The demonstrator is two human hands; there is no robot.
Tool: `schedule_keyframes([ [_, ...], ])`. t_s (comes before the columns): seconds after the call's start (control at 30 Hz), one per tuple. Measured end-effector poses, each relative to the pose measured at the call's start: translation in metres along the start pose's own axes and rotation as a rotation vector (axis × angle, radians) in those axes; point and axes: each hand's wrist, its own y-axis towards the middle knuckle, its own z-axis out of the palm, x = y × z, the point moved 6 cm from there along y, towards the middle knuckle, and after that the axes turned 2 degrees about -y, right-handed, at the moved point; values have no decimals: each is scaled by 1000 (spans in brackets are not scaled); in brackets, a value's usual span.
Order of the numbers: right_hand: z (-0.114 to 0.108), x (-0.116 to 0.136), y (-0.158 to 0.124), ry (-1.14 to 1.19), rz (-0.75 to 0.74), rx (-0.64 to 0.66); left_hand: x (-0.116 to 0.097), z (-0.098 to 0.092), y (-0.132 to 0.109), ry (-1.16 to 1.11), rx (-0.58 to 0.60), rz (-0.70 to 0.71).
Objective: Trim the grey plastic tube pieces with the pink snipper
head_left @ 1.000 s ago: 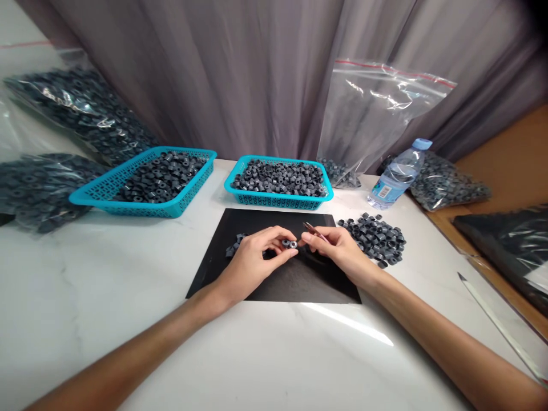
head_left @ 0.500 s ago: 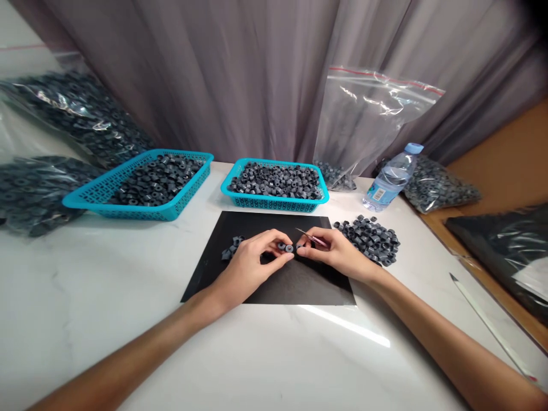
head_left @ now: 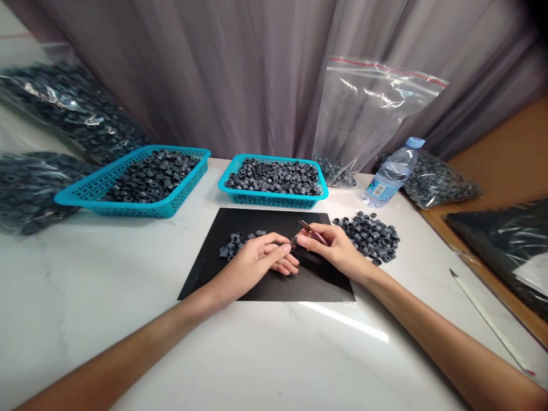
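Observation:
My left hand [head_left: 268, 254] is over the black mat [head_left: 274, 288], its thumb and forefinger closed on a small dark grey plastic part [head_left: 293, 246]. Its other fingers lie loosely curled below. My right hand [head_left: 329, 244] is just to the right, almost touching the left fingertips. A pair of reddish tweezers [head_left: 315, 234] is held in it, tips pointing up and left. Its thumb and forefinger pinch close to the same part; whether they touch it is hidden. Several loose grey parts [head_left: 232, 245] lie on the mat beside my left hand.
A heap of grey parts [head_left: 374, 237] lies right of the mat. Behind stand a blue basket [head_left: 274, 200] and another basket [head_left: 128, 210], both filled with parts. A clear zip bag [head_left: 363, 108], a water bottle [head_left: 391, 174] and a white pencil-like stick [head_left: 488, 319] are to the right.
Ring-shaped parts that showed between my left fingers are no longer there, and more parts lie on the mat by that hand. My left lower fingers have come into view. The tweezers have shifted slightly.

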Motion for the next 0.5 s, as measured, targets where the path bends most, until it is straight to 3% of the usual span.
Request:
schedule_keyframes([
  [0.2, 2, 1, -1, -34, 10, -4, 2, 3, -4, -130, 2, -100],
  [0.5, 1, 2, -2, -46, -19, -53, 11, 2, -3, -260, -90, -195],
])
